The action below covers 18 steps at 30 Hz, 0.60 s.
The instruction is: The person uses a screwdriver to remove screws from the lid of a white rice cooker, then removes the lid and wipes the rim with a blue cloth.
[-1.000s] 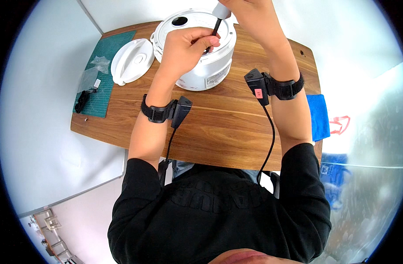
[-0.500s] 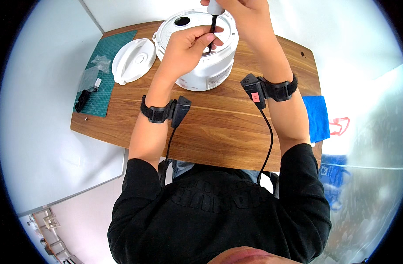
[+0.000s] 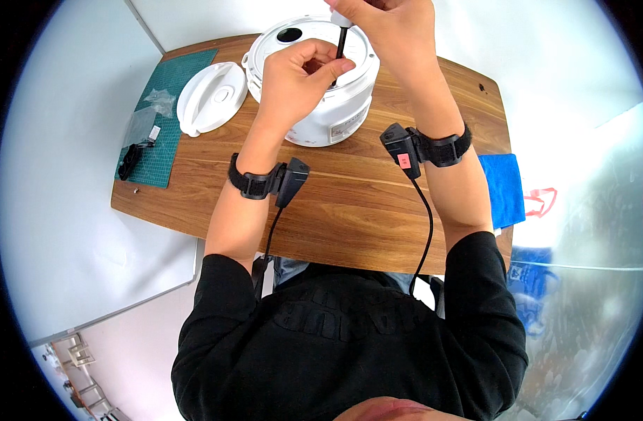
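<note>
A white, drum-shaped appliance (image 3: 335, 125) stands at the far middle of the table, with a dark oval opening in its top. My right hand (image 3: 402, 31) grips the pale handle of a screwdriver (image 3: 342, 43) above it, close to the upper edge of the picture. The black shaft slants down to the appliance's near rim. Lower on that shaft, my left hand (image 3: 297, 81) pinches with thumb and fingers, steadying close to the rim. The left hand's fingers partly hide the tip, so what it meets cannot be made out.
Left of the appliance lies a round white lid (image 3: 213, 98) with a handle bar. Beyond it, a green cutting mat (image 3: 160, 154) carries clear plastic bags (image 3: 161, 102) and a black cable (image 3: 131, 160). A blue cloth (image 3: 502, 189) hangs by the table's right edge. Cabled black devices are strapped to both wrists.
My left thumb has shifted across the shaft and the fingers have curled in. My right hand has tilted slightly around the handle. The appliance has barely moved in the picture.
</note>
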{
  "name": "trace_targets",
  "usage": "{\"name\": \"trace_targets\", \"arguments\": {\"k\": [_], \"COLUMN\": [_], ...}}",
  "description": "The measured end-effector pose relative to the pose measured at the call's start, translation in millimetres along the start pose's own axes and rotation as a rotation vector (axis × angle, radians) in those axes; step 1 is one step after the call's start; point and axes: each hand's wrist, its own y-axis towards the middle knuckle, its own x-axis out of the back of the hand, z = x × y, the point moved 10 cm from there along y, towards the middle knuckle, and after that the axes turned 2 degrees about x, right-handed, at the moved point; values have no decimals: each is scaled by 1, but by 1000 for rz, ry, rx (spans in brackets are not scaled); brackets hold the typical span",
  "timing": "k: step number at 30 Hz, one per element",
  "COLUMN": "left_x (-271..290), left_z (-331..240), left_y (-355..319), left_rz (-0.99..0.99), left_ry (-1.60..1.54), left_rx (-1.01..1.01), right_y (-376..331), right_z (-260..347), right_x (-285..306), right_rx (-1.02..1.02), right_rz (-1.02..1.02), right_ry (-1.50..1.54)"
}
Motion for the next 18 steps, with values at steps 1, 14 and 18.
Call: {"name": "trace_targets", "arguments": {"k": [1,14,18], "left_x": [-1,-2,-3], "left_z": [3,5,5], "left_y": [0,-1,1], "left_rz": [4,44,41], "left_ry": [-60,47,60], "left_rx": [5,77,66], "right_y": [0,-2,0], "right_z": [-3,13,6], "right_x": [-3,0,17], "right_rx": [-15,-16,-74], "right_rz": [44,84,-108], "right_ry": [40,-244,-170]}}
